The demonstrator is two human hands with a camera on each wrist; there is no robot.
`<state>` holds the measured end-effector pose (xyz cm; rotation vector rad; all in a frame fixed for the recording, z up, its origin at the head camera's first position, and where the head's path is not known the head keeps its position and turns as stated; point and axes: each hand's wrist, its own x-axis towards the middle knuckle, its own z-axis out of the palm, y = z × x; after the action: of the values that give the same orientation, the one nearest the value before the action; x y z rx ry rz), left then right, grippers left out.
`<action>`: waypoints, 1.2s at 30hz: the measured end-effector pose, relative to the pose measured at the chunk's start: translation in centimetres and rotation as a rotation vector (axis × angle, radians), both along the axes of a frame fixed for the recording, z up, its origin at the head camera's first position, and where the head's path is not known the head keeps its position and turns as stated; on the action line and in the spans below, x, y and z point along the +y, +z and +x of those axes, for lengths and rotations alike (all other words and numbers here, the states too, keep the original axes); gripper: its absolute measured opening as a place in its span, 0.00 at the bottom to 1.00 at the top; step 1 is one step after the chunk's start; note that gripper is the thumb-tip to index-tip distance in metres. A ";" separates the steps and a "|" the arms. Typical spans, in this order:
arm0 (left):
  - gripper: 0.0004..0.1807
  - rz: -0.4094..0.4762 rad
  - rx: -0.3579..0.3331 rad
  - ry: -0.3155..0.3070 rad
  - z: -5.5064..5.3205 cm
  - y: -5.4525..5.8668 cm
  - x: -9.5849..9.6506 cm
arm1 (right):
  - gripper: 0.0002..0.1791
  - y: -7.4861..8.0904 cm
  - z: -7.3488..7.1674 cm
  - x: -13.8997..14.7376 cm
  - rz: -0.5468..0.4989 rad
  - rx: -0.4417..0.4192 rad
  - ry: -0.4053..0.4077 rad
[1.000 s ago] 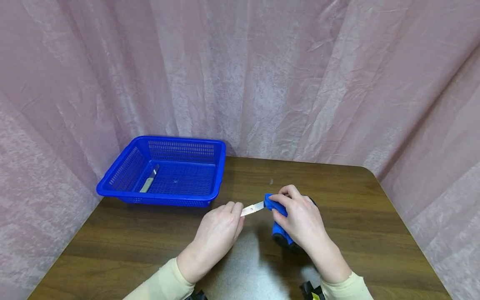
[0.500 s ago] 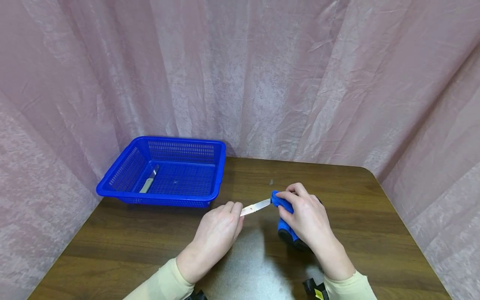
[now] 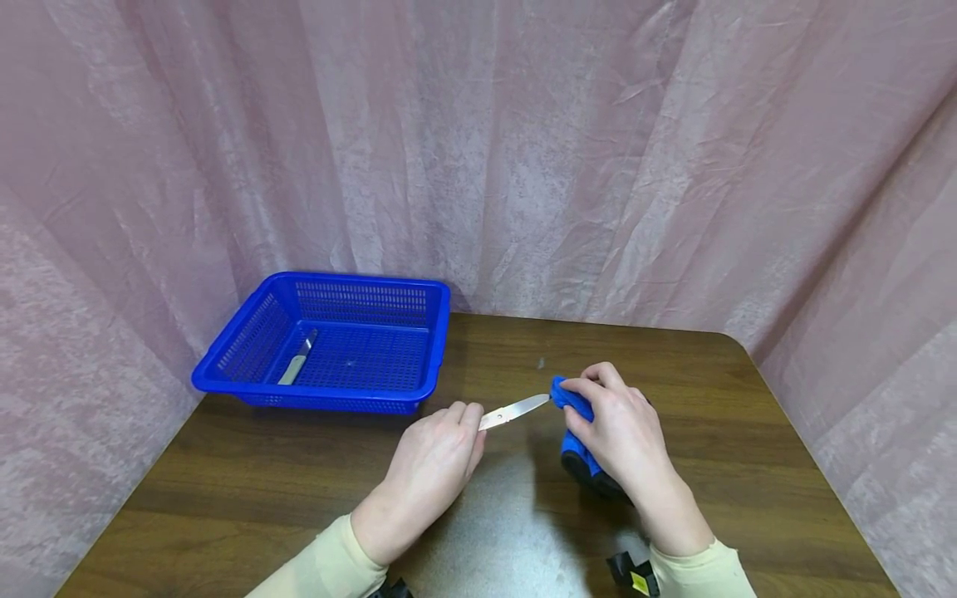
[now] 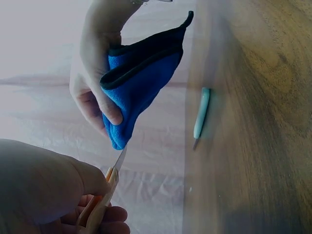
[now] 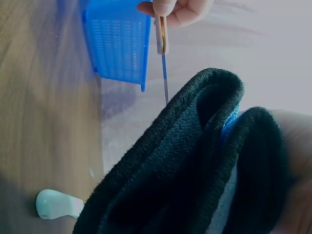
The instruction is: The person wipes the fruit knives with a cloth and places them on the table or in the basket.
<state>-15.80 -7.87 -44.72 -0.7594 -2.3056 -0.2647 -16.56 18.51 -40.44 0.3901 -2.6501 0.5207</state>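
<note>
A basket (image 3: 366, 357) stands at the far left of the table (image 3: 710, 407), a knife (image 3: 296, 362) lying inside towards its left wall. Before it and to its right, the left hand (image 3: 429, 453) holds a second knife (image 3: 516, 411), tip at the cloth (image 3: 574, 400) in the right hand (image 3: 620, 428). A handled tool (image 4: 202, 114) lies on the table. Behind hangs a curtain (image 3: 478, 166).
</note>
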 end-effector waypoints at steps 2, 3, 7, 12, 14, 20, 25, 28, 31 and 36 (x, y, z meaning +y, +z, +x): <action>0.17 -0.001 0.002 0.000 0.0 0.0 0.0 | 0.17 0.1 0.0 0.0 -0.003 -0.005 -0.006; 0.17 -0.002 0.003 0.001 0.0 0.0 0.0 | 0.17 0.2 0.0 0.1 -0.004 -0.007 -0.008; 0.16 -0.004 0.010 0.004 0.0 0.0 0.0 | 0.18 0.3 0.1 0.1 -0.010 -0.013 -0.013; 0.15 -0.005 0.022 0.016 0.0 -0.2 0.1 | 0.17 0.4 0.1 0.1 -0.012 -0.009 -0.017; 0.15 -0.006 0.024 0.021 0.0 -0.2 0.1 | 0.17 0.4 0.1 0.1 -0.013 -0.007 -0.018; 0.13 -0.017 0.015 0.026 0.1 -0.2 0.1 | 0.18 0.4 0.2 0.1 -0.015 -0.006 -0.016; 0.12 -0.014 0.009 0.019 0.1 -0.2 0.0 | 0.18 0.4 0.2 0.0 -0.015 -0.009 -0.017; 0.12 -0.015 0.000 0.017 0.1 -0.2 0.0 | 0.18 0.4 0.2 0.1 -0.017 -0.010 -0.018; 0.12 -0.019 -0.004 0.021 0.1 -0.2 0.0 | 0.18 0.4 0.2 0.1 -0.018 -0.011 -0.016; 0.11 -0.028 0.021 0.036 0.0 -0.3 0.1 | 0.18 0.4 0.2 0.1 -0.019 -0.011 -0.013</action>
<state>-15.79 -7.78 -44.99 -0.7299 -2.3048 -0.2077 -16.34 18.56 -40.02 0.3647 -2.6547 0.5446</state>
